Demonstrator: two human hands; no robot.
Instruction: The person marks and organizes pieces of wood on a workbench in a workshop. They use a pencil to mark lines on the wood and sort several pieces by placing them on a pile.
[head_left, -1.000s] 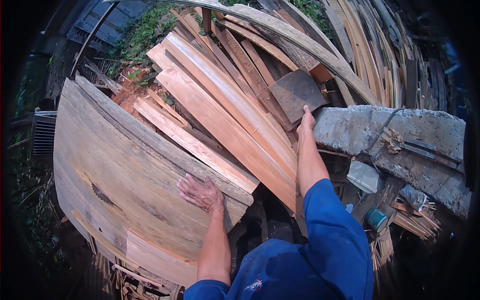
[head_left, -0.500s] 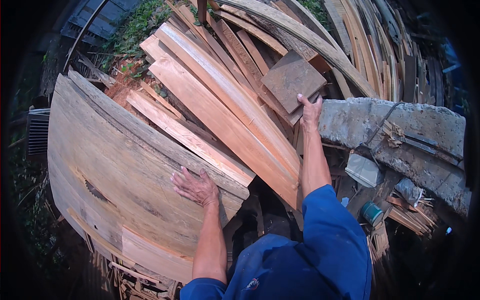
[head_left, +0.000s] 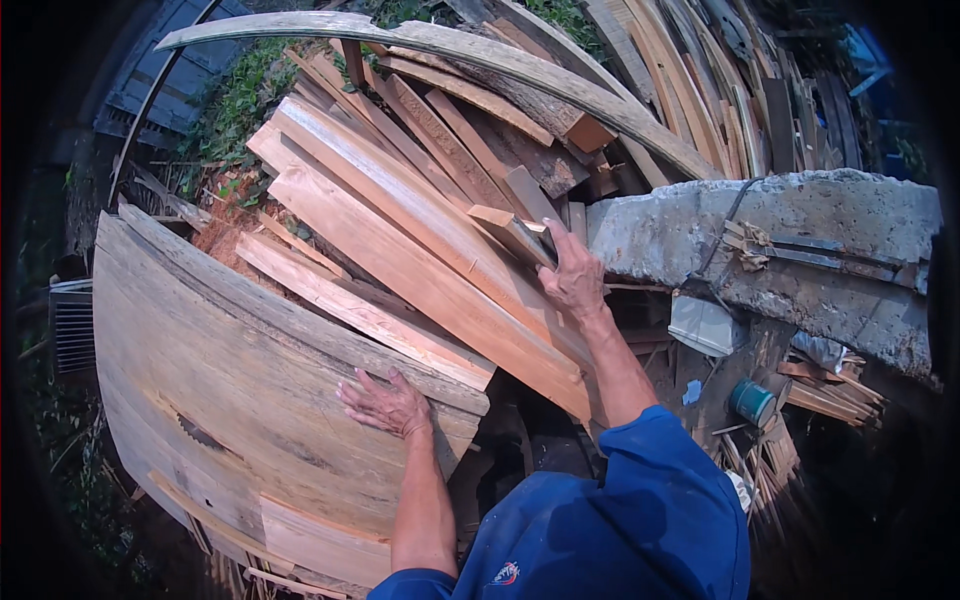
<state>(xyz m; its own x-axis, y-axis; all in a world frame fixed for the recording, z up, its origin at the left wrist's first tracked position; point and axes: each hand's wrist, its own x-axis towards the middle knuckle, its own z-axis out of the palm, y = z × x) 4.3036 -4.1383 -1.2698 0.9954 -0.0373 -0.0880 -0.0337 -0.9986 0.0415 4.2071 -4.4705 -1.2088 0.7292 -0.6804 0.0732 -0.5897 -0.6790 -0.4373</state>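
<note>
My left hand [head_left: 388,403] lies flat with spread fingers on the worn wooden saw table [head_left: 290,370], near its far right corner. A toothed saw blade [head_left: 203,437] shows through a slot in that table, to the left of and nearer than the hand. My right hand [head_left: 577,275] grips a short wood block [head_left: 513,235] at its right end. The block stands tilted on edge above the long planks [head_left: 420,275], its pale cut edge facing up. Whether it touches them I cannot tell. Part of the right hand's grip is hidden behind the hand itself.
A rough concrete slab [head_left: 680,225] juts in from the right, with a white container [head_left: 706,325] below it and a green can [head_left: 752,402] lower down. Stacked boards [head_left: 690,80] stand at the far right. A long curved board [head_left: 450,45] crosses the far side.
My right hand has moved left and nearer, bringing the block off the boards by the slab and turning it from broad face up onto its edge. The left hand stays on the table.
</note>
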